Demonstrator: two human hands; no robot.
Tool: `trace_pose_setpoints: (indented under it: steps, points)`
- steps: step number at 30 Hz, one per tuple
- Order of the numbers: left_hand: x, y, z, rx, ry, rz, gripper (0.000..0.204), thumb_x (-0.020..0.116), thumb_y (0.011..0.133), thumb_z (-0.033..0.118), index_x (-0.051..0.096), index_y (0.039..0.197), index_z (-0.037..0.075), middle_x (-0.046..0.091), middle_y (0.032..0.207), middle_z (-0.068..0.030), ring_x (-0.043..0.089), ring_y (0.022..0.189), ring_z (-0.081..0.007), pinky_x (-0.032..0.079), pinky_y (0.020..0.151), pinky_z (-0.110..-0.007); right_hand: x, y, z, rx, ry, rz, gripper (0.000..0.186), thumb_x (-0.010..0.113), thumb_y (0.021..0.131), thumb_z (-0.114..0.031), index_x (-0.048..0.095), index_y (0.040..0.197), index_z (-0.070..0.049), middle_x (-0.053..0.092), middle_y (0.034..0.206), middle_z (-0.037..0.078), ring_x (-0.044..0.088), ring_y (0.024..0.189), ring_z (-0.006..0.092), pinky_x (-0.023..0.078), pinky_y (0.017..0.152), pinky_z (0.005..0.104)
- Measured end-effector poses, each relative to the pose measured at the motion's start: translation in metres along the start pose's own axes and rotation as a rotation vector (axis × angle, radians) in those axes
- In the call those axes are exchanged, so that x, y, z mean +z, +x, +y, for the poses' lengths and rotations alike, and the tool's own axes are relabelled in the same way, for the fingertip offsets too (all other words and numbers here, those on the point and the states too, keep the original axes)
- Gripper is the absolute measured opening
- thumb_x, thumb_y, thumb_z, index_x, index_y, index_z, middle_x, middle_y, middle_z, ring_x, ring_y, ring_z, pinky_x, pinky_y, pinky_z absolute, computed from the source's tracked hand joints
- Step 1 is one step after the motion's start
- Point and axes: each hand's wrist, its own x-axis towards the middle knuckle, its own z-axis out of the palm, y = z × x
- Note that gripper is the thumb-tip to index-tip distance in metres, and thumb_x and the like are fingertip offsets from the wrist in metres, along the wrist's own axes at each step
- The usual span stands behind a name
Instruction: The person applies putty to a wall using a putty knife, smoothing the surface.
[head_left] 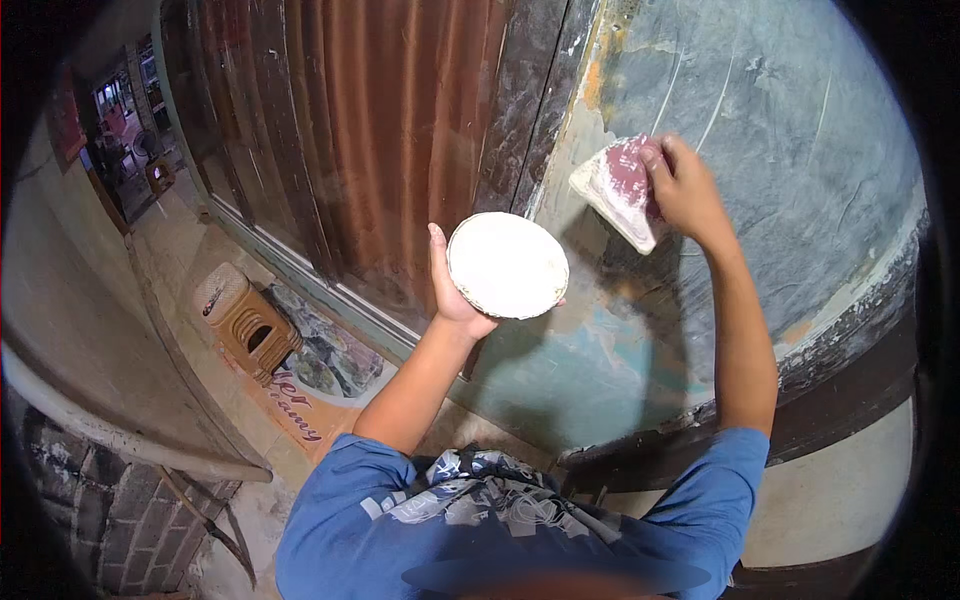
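Your left grip (pixel 455 300) cups the round white dish (pixel 508 265) from beneath, probably for level support. Right grip (pixel 690 195) is clamped on the red scraper (pixel 628 172) by the wall (pixel 780 130), white-smeared edge dishward; wall contact unclear.

I seem to be in a home's passage: a brown curtain (pixel 400 120) along the floor's (pixel 172 228) edge, a stool (pixel 240 312), a brick wall (pixel 115 545).

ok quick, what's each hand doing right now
Left hand: holding the white dish, cupped from below.
Right hand: closed on the pink spreader.
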Motion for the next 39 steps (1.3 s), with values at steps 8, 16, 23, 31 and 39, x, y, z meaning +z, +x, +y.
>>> trace_pose_setpoints:
  steps: [8,16,23,31,39]
  points:
    - [-0.011,0.002,0.000,0.019,0.038,0.016,0.102,0.029,0.084,0.090,0.045,0.144,0.008,0.049,0.144,-0.0229,0.052,0.126,-0.0519,0.040,0.092,-0.083,-0.012,-0.004,-0.016,-0.486,-0.646,0.500,0.014,0.066,0.094,-0.023,0.067,0.105,-0.014,0.065,0.090,0.005,0.052,0.089,0.0262,0.033,0.082,0.0444]
    - [-0.016,0.000,0.003,0.033,0.044,0.050,0.099,0.033,0.084,0.089,0.046,0.144,0.012,0.048,0.146,-0.0209,0.051,0.127,-0.0513,0.038,0.093,-0.084,0.001,-0.009,-0.003,-0.478,-0.796,0.349,0.022,0.069,0.089,-0.015,0.065,0.111,-0.015,0.066,0.099,0.001,0.052,0.093,0.0245,0.034,0.086,0.0445]
    - [-0.019,-0.002,0.005,0.029,0.025,0.061,0.099,0.034,0.083,0.089,0.046,0.144,0.012,0.048,0.146,-0.0209,0.051,0.127,-0.0510,0.038,0.093,-0.085,0.000,-0.006,-0.005,-0.510,-0.710,0.395,0.022,0.068,0.090,-0.015,0.066,0.112,-0.015,0.063,0.092,0.003,0.052,0.090,0.0241,0.034,0.085,0.0443]
    - [-0.017,-0.002,0.006,0.036,0.046,0.033,0.101,0.030,0.084,0.089,0.045,0.144,0.009,0.049,0.144,-0.0226,0.052,0.126,-0.0510,0.040,0.093,-0.083,-0.006,-0.002,-0.001,-0.460,-0.733,0.428,0.031,0.068,0.084,-0.013,0.062,0.114,-0.016,0.064,0.099,0.001,0.051,0.096,0.0269,0.034,0.083,0.0484]
    - [-0.019,-0.002,0.004,0.014,0.015,0.011,0.102,0.030,0.083,0.090,0.043,0.146,0.010,0.046,0.147,-0.0226,0.049,0.129,-0.0513,0.037,0.095,-0.083,0.005,0.000,0.011,-0.463,-0.823,0.365,0.024,0.061,0.088,-0.010,0.062,0.111,-0.015,0.065,0.102,0.001,0.052,0.098,0.0280,0.034,0.085,0.0526]
